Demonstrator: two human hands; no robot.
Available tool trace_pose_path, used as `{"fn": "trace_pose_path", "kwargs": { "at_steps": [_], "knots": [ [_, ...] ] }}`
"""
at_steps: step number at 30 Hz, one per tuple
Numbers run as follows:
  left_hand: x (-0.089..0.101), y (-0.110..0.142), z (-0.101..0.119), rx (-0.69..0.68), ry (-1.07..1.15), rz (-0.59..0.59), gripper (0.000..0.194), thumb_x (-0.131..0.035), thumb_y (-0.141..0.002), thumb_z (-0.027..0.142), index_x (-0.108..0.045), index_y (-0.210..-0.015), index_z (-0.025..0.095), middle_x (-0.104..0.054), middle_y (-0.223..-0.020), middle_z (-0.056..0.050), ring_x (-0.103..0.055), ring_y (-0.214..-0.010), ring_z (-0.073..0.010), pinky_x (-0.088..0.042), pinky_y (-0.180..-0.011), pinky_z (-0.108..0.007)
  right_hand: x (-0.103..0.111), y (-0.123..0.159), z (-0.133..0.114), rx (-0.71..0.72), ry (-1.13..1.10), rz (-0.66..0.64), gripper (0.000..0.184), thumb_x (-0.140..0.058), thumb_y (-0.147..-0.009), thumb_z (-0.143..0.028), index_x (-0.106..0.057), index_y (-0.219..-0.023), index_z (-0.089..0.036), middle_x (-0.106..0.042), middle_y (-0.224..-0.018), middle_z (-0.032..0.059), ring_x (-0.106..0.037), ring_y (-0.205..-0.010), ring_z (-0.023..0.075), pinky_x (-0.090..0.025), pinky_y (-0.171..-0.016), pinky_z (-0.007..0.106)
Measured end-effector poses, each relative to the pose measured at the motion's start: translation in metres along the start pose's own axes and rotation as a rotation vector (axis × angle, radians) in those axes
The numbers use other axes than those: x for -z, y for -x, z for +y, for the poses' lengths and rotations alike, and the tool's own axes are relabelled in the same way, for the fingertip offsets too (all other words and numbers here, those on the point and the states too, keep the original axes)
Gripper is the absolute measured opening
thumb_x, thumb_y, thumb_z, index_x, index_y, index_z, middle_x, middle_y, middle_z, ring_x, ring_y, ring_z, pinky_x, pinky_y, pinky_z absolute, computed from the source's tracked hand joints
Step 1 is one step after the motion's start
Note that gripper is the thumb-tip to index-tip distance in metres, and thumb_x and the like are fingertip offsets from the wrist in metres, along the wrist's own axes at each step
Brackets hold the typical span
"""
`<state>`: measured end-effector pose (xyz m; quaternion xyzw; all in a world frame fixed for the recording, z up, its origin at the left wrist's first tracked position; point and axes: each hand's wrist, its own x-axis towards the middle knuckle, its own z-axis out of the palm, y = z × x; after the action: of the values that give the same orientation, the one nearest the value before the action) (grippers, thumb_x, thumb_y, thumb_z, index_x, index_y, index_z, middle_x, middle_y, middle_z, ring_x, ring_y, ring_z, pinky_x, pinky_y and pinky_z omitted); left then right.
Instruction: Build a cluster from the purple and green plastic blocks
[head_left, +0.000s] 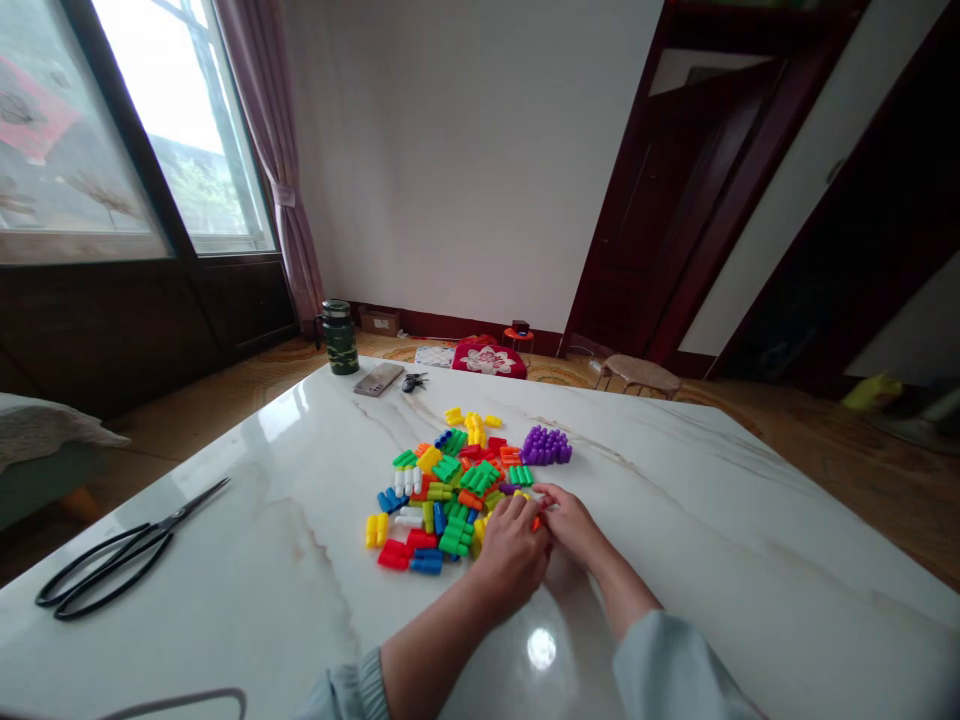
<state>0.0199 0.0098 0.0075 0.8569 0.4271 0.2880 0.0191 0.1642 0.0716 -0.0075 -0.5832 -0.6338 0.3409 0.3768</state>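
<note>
My left hand point(514, 552) and my right hand point(571, 522) meet at the right edge of a pile of plastic building blocks point(455, 535). Both hands have curled fingers. A bit of orange block point(537, 522) shows between them; the left hand's fingers partly cover it, and the right hand's fingertips press against it. The pile mixes green, red, blue, yellow, white and orange pieces. Beyond my hands stands a joined cluster of purple blocks point(546, 446). Some yellow blocks point(475, 428) lie at the pile's far side.
Large black-handled scissors point(131, 550) lie at the left of the white marble-patterned table point(300, 620). Near the far left corner are a dark green flask point(340, 338), a phone point(379, 379) and keys point(412, 382). A stool point(641, 374) stands beyond the table.
</note>
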Motion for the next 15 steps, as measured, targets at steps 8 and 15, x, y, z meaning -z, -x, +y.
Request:
{"fn": "trace_pose_path", "kwargs": {
  "at_steps": [8, 15],
  "knots": [
    [0.002, 0.013, 0.008, -0.001, 0.131, -0.189, 0.024, -0.069, -0.077, 0.043, -0.065, -0.084, 0.02, -0.06, -0.096, -0.007, -0.053, -0.096, -0.0255, -0.044, -0.084, -0.041, 0.004, -0.002, 0.008, 0.165, 0.089, 0.338, 0.023, -0.05, -0.075, -0.031, -0.068, -0.081, -0.018, -0.069, -0.09, 0.0088, -0.063, -0.081, 0.0216, -0.051, -0.079, 0.034],
    [-0.008, 0.009, -0.001, 0.055, 0.181, -0.22, 0.024, -0.067, -0.079, 0.044, -0.064, -0.091, 0.023, -0.059, -0.102, -0.007, -0.052, -0.099, -0.0258, -0.04, -0.093, -0.044, -0.005, -0.026, 0.016, 0.303, 0.037, 0.247, 0.032, -0.046, -0.075, -0.021, -0.07, -0.097, -0.019, -0.069, -0.107, 0.0089, -0.063, -0.101, 0.0216, -0.047, -0.096, 0.037]
  ]
}}
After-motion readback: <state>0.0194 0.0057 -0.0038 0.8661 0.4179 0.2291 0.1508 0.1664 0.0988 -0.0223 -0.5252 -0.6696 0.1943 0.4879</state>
